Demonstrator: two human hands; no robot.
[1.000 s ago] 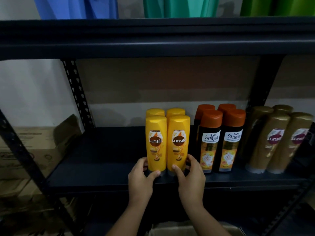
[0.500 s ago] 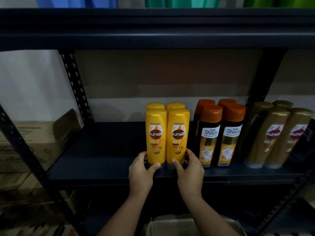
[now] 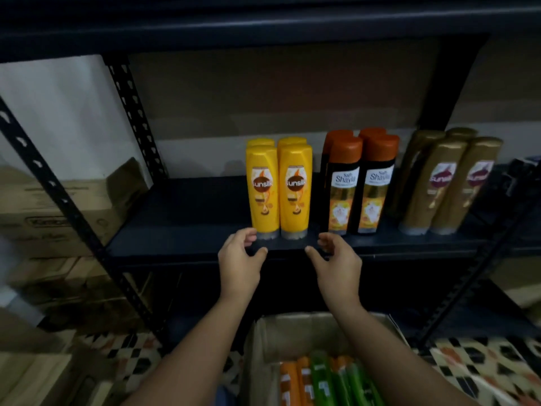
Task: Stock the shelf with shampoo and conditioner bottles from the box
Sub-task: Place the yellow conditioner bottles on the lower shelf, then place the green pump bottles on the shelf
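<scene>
Several yellow Sunsilk bottles (image 3: 278, 189) stand upright in two rows on the dark shelf board (image 3: 181, 230). To their right stand black Shayla bottles with orange caps (image 3: 360, 186), then gold Sunsilk bottles (image 3: 448, 183). My left hand (image 3: 240, 259) and my right hand (image 3: 336, 259) hover just in front of the shelf edge, below the yellow bottles, fingers loosely curled and holding nothing. Under my forearms an open cardboard box (image 3: 263, 347) holds orange and green bottles (image 3: 325, 382) lying side by side.
Black perforated uprights (image 3: 137, 118) frame the rack, with another shelf overhead. Cardboard cartons (image 3: 58, 218) are stacked to the left behind the frame. The left half of the shelf board is bare. A patterned floor (image 3: 480, 361) shows below.
Both hands have let go of the front yellow bottles and drawn back toward me. The view has tilted down, bringing the box of bottles into sight.
</scene>
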